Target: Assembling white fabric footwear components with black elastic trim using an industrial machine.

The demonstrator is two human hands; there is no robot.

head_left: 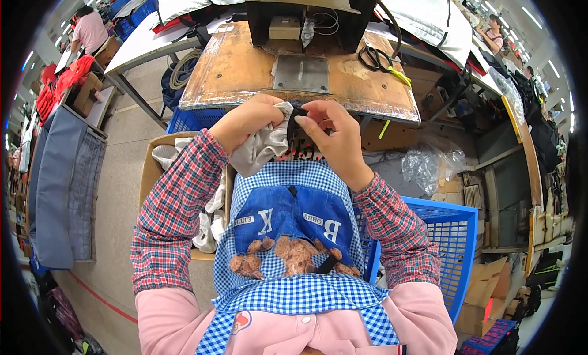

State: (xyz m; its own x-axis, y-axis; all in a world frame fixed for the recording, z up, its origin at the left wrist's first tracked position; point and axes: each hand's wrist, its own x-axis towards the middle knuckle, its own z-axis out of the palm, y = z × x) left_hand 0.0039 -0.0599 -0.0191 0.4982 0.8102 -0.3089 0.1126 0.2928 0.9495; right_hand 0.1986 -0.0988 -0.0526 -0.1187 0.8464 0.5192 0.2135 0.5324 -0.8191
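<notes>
The cloth [264,145] looked light, soft and limp, likely to sag and slide unless pinched, so a hold near the edge being worked, with the slack bunched in the other hand, seemed the sound way to take it. It was a pale grey-white fabric piece, crumpled, with a small black part [296,117] at its top edge. It hung just in front of the near edge of the worn wooden bench [239,73], above the person's checked apron [294,189]. The left hand [248,119] was closed around the bunched fabric. The right hand [334,134] pinched the black part between thumb and fingers. Behind the bench's metal plate [301,73] stood a dark machine [303,18]. Scissors [375,58] lay on the bench's right side. A cardboard box [156,177] of pale pieces sat below the bench to the left, and a blue crate [444,245] to the right.
</notes>
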